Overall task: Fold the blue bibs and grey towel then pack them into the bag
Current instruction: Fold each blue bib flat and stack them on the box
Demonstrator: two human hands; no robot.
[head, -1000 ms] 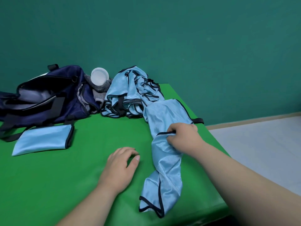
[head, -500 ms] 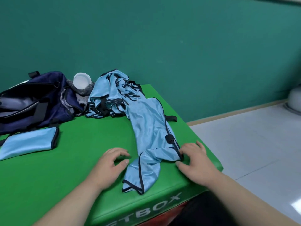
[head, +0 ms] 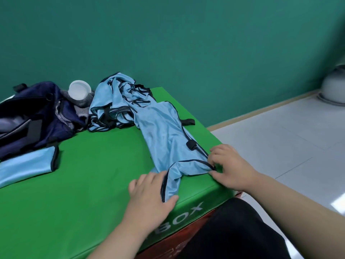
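Observation:
One blue bib point(head: 164, 139) with black trim lies stretched across the green box top point(head: 84, 193), running from the heap of blue bibs point(head: 115, 109) at the back toward the near edge. My left hand point(head: 149, 197) holds the bib's near end, with the fabric lying between thumb and fingers. My right hand point(head: 231, 167) pinches the bib's black-edged corner near the box's right edge. A folded blue bib point(head: 28, 165) lies at the left. The grey towel point(head: 82, 107) is bunched between the open navy bag point(head: 31, 116) and the heap.
A white cup point(head: 79, 89) sits on the grey towel. The green box ends just right of my right hand and drops to a pale tiled floor point(head: 280, 131). A teal wall stands behind. A white round object point(head: 334, 86) sits on the floor at the far right.
My right hand has dragged the bib toward the near right corner and spread it flatter. My left hand moved right from the bare green surface onto the bib's near end.

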